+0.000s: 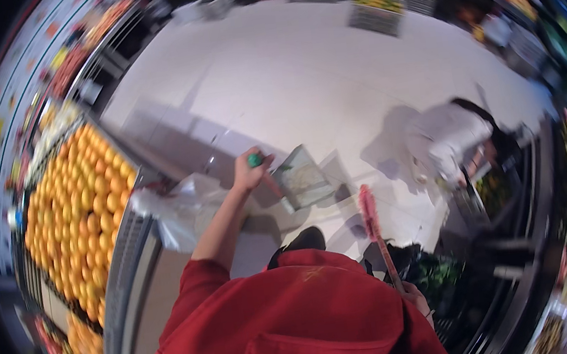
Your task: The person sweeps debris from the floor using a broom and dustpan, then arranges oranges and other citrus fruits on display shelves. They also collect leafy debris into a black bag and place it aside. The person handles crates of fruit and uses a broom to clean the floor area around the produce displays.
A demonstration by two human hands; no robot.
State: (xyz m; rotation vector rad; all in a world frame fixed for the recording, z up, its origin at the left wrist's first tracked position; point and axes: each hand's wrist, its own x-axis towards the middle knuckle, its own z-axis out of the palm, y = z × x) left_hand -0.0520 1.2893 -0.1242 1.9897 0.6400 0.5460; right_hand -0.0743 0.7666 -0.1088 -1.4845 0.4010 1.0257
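Observation:
My left hand (247,173) grips the green-tipped end of a long handle (271,183). Close to it on the pale tiled floor is a light-coloured dustpan (305,178), with some small debris in or on it. Lower right, my right hand (413,294) is closed around the stick of a broom (390,265). The broom's pink bristled head (368,206) points forward, to the right of the dustpan; whether it touches the floor I cannot tell. My red garment (301,318) fills the lower middle.
Orange-yellow fruit (81,217) fills a sloped stand at left, beside a clear plastic bag (181,210). At right a bending person (448,135) works by a dark shelf unit (529,231). Leafy greens (435,270) lie near my right hand. Crates (377,9) stand at the back.

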